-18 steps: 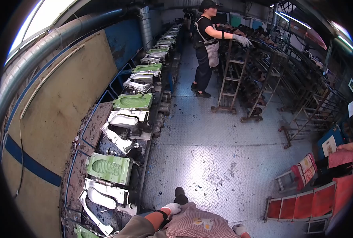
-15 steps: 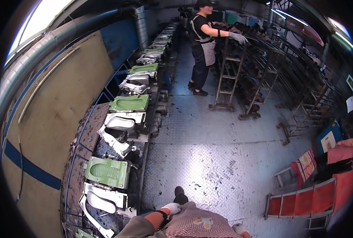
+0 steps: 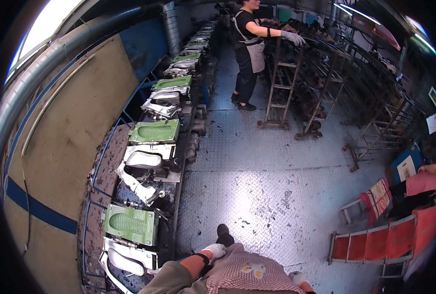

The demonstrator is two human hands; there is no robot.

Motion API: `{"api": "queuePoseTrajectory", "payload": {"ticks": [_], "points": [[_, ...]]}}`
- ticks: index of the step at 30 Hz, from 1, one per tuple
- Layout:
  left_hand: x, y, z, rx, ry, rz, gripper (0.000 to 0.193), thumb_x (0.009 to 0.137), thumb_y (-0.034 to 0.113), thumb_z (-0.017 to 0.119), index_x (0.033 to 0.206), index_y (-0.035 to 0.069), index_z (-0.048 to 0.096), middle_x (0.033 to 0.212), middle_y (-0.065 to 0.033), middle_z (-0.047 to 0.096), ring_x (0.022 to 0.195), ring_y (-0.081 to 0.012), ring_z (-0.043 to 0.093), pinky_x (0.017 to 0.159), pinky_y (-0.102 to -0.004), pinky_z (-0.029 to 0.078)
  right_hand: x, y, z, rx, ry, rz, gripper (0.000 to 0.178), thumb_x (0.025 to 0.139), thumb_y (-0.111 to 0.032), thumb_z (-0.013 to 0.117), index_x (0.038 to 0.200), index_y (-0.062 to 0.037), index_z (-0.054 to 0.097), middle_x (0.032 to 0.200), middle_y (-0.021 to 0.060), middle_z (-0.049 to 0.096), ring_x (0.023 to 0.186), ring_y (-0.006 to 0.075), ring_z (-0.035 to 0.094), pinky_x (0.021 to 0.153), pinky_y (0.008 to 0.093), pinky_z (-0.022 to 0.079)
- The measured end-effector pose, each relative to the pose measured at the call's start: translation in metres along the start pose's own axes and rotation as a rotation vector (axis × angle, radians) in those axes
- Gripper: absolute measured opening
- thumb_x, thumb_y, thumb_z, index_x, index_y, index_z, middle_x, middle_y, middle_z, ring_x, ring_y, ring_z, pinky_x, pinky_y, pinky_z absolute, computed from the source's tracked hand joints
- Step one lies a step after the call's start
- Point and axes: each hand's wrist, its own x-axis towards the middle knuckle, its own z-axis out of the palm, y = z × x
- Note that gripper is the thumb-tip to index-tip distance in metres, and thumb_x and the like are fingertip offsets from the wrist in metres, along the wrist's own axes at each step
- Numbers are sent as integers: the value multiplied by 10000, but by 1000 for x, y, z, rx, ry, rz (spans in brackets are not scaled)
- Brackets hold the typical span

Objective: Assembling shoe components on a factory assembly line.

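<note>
My left hand (image 3: 217, 250), in a white glove, rests against the checked pink apron (image 3: 232, 274) over my lap; its fingers are too small and curled under to read. At the apron's other side is my right hand (image 3: 297, 278), also gloved and partly cut off by cloth, with its fingers hidden. Closest to my left hand, on the line at my left, lies an opened metal sole mould (image 3: 125, 259) with a white sole-shaped part. Beyond it stands a green mould plate (image 3: 131, 224) with a ridged footprint hollow.
Several more moulds (image 3: 154, 131) run away along the line. A co-worker (image 3: 249, 49) stands ahead, one gloved hand on a wheeled metal rack (image 3: 281, 88) loaded with dark shoes. Red-panelled frames (image 3: 374, 245) and a pink-covered chair (image 3: 374, 198) stand at right. The floor (image 3: 247, 191) is patterned metal plate.
The moulds on the left have shifted toward me relative to the floor. My view has tipped down slightly. Both hands stay beside the apron, and the co-worker's hand stays at the rack.
</note>
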Motion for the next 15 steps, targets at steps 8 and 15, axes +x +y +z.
{"api": "queuePoseTrajectory", "payload": {"ticks": [8, 15], "points": [[0, 11, -20, -46, -6, 35, 415, 868, 339, 541, 1190, 99, 644, 1199, -186, 638, 1164, -346, 576, 961, -422, 458, 27, 0, -20, -90, 7, -198, 409, 827, -396, 554, 1032, -79, 712, 1079, 172, 689, 1032, 298, 655, 860, 357, 505], [6, 18, -39, 13, -76, -26, 438, 887, 329, 514, 1255, 111, 610, 1241, -151, 631, 1184, -337, 565, 991, -389, 437, 36, -12, -34, -57, -25, -103, 422, 818, -412, 594, 1054, -84, 716, 1079, 159, 697, 1052, 261, 655, 899, 339, 499]]}}
